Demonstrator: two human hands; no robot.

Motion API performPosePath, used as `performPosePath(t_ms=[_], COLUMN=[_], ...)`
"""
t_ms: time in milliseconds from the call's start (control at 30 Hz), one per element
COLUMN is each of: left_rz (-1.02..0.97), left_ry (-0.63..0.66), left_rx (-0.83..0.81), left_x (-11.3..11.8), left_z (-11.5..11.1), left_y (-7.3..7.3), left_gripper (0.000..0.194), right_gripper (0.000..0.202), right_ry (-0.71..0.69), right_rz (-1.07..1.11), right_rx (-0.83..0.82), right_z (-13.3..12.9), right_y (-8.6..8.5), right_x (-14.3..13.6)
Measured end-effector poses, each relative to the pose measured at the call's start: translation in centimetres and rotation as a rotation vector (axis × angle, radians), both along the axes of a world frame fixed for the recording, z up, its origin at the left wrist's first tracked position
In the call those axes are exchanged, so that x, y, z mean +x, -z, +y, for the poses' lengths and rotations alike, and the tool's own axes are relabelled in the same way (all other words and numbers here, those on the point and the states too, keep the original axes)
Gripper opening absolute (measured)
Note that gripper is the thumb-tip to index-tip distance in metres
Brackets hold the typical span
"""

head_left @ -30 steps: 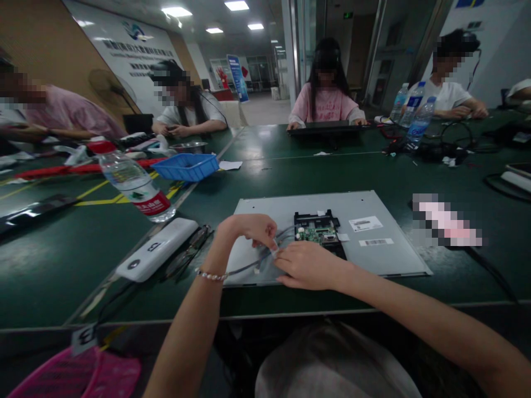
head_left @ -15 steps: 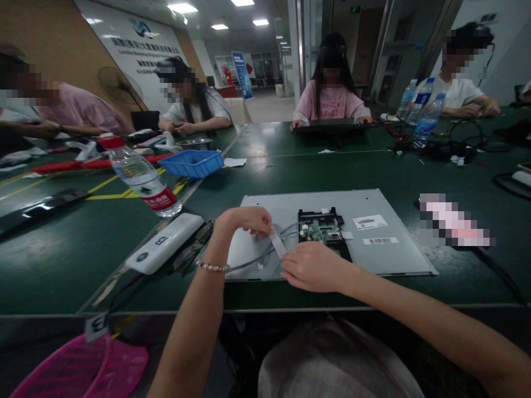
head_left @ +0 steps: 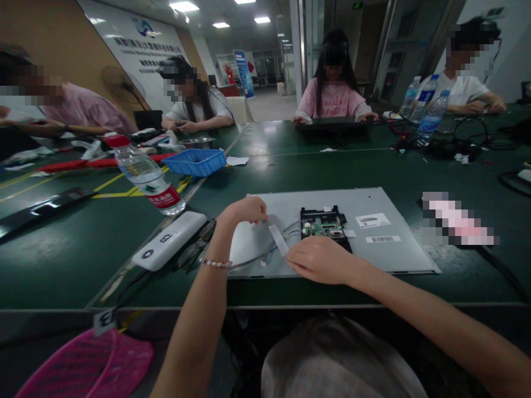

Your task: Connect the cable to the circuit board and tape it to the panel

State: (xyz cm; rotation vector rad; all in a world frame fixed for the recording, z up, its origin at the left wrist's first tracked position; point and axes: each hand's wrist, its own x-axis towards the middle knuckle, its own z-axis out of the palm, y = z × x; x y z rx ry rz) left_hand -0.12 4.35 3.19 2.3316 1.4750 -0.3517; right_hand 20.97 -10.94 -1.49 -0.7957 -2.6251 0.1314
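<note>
A flat silver panel lies on the green table in front of me. On it sits a black frame with a green circuit board, and grey cables run left from the board. My right hand pinches the lower end of a white strip that slants over the cables. Up and left of the strip's upper end is my left hand, fingers curled together and apart from the strip; whether something small is between them cannot be made out.
Left of the panel lie a white power bank, glasses and a tilted water bottle. A blue tray is farther back. A pink phone-like object lies right. Several people sit around the table.
My left hand has let go of the strip's upper end and moved slightly up and left. My right hand still holds the lower end. The whole view has shifted slightly.
</note>
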Motion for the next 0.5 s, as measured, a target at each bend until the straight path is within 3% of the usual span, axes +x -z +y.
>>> performPosePath(t_ms=[200, 400, 500], left_rz=[-0.109, -0.122, -0.117], left_ry=[0.073, 0.073, 0.050], left_rx=[0.050, -0.070, -0.179], left_x=[-0.4, -0.5, -0.1], left_z=[0.2, -0.1, -0.8], left_y=[-0.4, -0.6, -0.9], left_gripper=[0.030, 0.034, 0.039], right_gripper=[0.028, 0.030, 0.031], right_ry=[0.114, 0.598, 0.744], right_rz=[0.188, 0.148, 0.075], right_rx=[0.115, 0.060, -0.050], right_z=[0.8, 2.8, 3.5], right_y=[-1.1, -2.1, -2.2], right_x=[1.7, 7.5, 10.1])
